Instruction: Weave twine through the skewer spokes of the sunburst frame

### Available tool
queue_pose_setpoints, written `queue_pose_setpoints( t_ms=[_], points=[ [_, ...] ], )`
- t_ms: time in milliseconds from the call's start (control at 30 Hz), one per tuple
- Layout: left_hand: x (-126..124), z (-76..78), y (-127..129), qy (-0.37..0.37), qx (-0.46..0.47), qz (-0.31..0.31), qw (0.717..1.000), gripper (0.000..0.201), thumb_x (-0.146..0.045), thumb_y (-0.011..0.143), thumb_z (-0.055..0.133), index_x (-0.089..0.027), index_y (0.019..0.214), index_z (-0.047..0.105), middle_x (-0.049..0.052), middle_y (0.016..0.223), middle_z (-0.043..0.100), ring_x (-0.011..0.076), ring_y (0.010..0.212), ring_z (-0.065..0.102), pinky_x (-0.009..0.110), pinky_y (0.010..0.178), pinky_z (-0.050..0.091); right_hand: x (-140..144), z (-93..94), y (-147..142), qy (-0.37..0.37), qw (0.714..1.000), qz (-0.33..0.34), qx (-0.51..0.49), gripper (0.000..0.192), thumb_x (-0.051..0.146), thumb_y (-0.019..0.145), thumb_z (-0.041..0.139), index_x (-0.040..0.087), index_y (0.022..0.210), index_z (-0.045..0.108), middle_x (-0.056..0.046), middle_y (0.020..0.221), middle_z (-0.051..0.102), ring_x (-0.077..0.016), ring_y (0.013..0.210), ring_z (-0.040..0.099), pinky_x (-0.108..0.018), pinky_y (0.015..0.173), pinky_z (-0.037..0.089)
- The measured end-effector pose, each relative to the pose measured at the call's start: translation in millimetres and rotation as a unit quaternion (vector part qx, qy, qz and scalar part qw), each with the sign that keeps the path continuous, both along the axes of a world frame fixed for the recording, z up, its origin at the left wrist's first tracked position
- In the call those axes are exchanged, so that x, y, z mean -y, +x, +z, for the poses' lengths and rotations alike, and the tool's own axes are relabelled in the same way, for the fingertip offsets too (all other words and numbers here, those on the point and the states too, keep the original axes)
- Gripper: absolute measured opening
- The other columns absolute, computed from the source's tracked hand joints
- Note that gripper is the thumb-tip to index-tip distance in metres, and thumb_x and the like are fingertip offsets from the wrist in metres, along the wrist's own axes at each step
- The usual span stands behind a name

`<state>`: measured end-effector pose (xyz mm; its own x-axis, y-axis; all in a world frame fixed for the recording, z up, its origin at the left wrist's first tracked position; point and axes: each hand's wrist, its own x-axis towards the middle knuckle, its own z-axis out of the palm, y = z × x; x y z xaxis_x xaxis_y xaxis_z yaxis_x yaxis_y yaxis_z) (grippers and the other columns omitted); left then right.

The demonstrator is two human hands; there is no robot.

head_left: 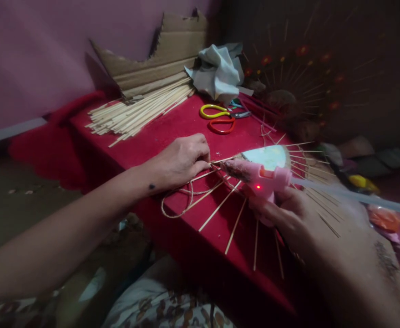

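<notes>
My right hand [286, 209] is wrapped round a pink hot glue gun [271, 180], its red light lit and a long clear glue stick [350, 195] running out of its back. The gun's dirty nozzle points left and comes close to the fingertips of my left hand [182, 159]. Those fingers are pinched on a thin brown twine [164, 207], which loops loosely below them over the sticks. Thin wooden sticks [220, 206] fan out from a round piece with a pale centre [270, 156]. The gun and right hand hide part of this piece.
On the red-covered table [159, 130] lie a bundle of wooden sticks [148, 107], scissors [222, 117] with yellow and red handles, and a crumpled pale cloth [218, 70]. Torn cardboard [155, 54] leans on the wall. A larger rayed piece with red flowers [302, 50] stands behind, at right.
</notes>
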<state>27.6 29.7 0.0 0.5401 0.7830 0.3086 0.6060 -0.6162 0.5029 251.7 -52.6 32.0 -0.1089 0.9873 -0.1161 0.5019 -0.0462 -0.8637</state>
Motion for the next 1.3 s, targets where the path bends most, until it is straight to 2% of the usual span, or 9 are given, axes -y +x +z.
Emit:
queue_pose_setpoints(
  t_ms=[133,333,700,1033,1233,1300],
  points=[
    [0.1,0.7,-0.1,0.002,-0.005,-0.001,1.0,0.013,-0.019,0.084,0.052,-0.015,0.075,0.06,0.006,0.09,0.058,0.0156,0.081,0.055,0.028,0.074,0.043,1.6,-1.6,-0.2,-0.003,1.0,0.005,0.013,0.015,0.031,0.08,0.061,0.018,0.074,0.057,0.004,0.058,0.045,-0.0089,0.052,0.035,-0.023,0.047,0.027],
    [-0.5,0.0,-0.3,0.016,-0.011,-0.002,1.0,0.013,-0.02,0.084,0.053,-0.014,0.076,0.061,0.005,0.088,0.058,0.0149,0.079,0.054,0.027,0.072,0.043,2.1,-11.9,4.2,0.015,1.0,0.008,0.022,0.024,0.038,0.082,0.061,0.018,0.072,0.054,0.004,0.058,0.046,-0.0085,0.051,0.038,-0.023,0.046,0.027],
    [0.3,1.3,0.2,0.018,-0.017,-0.002,1.0,0.014,-0.017,0.084,0.052,-0.012,0.078,0.062,0.006,0.088,0.058,0.0146,0.08,0.055,0.027,0.073,0.042,1.4,-14.2,0.6,0.048,0.999,0.0,0.025,0.018,0.035,0.082,0.06,0.018,0.075,0.057,0.004,0.057,0.047,-0.009,0.05,0.04,-0.023,0.046,0.031],
    [0.5,2.0,0.2,0.015,-0.023,0.001,1.0,0.013,-0.018,0.084,0.052,-0.013,0.077,0.062,0.006,0.09,0.058,0.0147,0.08,0.055,0.027,0.074,0.042,2.3,-12.4,0.0,0.01,0.998,-0.011,0.055,0.024,0.039,0.082,0.058,0.018,0.07,0.053,0.002,0.058,0.046,-0.0096,0.051,0.039,-0.023,0.044,0.029],
    [0.3,2.5,0.8,0.008,-0.021,0.003,1.0,0.013,-0.018,0.083,0.052,-0.013,0.077,0.062,0.006,0.089,0.058,0.015,0.08,0.055,0.028,0.074,0.042,0.8,-2.6,-5.3,0.022,0.997,0.026,0.064,0.021,0.036,0.084,0.056,0.018,0.093,0.061,0.001,0.072,0.053,-0.0104,0.06,0.042,-0.023,0.053,0.035],
    [0.5,3.1,0.8,0.008,-0.021,0.003,1.0,0.013,-0.018,0.083,0.052,-0.013,0.077,0.062,0.006,0.09,0.058,0.015,0.08,0.055,0.028,0.074,0.042,0.2,-1.7,-5.7,0.032,0.996,0.03,0.076,0.02,0.035,0.083,0.056,0.018,0.092,0.062,0.0,0.076,0.056,-0.0113,0.063,0.044,-0.024,0.058,0.038]
  ],
)
